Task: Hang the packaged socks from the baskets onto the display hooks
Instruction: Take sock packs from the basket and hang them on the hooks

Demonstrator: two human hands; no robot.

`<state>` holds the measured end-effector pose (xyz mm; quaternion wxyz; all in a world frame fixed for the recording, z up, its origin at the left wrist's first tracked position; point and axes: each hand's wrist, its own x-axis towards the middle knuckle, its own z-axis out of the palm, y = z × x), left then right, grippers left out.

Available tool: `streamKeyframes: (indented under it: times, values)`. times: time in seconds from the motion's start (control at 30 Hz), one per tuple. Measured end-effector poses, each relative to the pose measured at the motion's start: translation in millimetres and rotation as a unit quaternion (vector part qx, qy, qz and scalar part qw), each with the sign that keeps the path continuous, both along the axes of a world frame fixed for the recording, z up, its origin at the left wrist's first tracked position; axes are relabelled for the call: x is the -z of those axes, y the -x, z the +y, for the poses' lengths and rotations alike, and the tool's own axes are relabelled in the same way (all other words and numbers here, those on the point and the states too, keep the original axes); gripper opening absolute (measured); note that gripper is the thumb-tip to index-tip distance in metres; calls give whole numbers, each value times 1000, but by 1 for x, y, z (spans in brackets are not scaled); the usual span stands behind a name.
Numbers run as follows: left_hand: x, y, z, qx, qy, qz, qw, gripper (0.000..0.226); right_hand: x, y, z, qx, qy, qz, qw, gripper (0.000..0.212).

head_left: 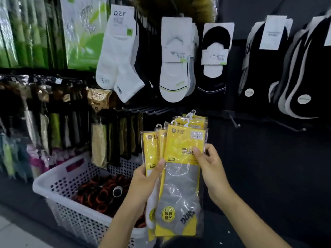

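While we hold a fanned bundle of yellow sock packs [180, 169] upright in front of us, none of them has reached a hook yet. Our left hand [146, 183] grips the bundle from its 9 o'clock edge, thumb pressed on the front and the fingers [162, 163] clamped around the rear packs. Our right hand [211, 169] pinches the foremost pack at its 3 o'clock edge, thumb on the yellow card and the other fingers closed behind it, as if to peel it off the stack. Small white hangers [187, 120] stick up from the tops of the packs at 12 o'clock.

Just above the bundle a row of bare display hooks [152, 110] juts out from the dark wall, and two more empty prongs [234, 122] sit toward 2 o'clock; these look like the likely targets, though the blur makes it hard to count them. Higher up, white ankle socks [118, 56] and low-cut socks [174, 59] already hang on display.

At 8 o'clock stands a white perforated basket [59, 179], holding dark rolled items with orange trim rather than yellow packs, as far as we can tell.

We judge the work to be early for this bundle: the whole handful is left to hang, one pack at a time.
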<state>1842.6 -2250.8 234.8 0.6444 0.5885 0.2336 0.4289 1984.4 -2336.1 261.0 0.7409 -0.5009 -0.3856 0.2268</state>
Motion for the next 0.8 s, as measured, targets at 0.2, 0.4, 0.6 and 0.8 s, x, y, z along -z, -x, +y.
streamKeyframes:
  times: [0.2, 0.4, 0.6, 0.8]
  values:
    - [0, -9, 2, 15, 37, -37, 998, 34, -1, -1, 6, 155, 14, -97, 983, 14]
    - [6, -8, 8, 3, 21, -24, 999, 39, 1, 3, 3, 64, -22, -7, 998, 13]
    - [4, 2, 14, -61, -26, -24, 997, 57, -3, -8, 0, 67, -8, -26, 997, 14]
    - [-11, 34, 37, -179, -109, 7, 978, 56, -13, -24, 11, 76, 12, -34, 996, 6]
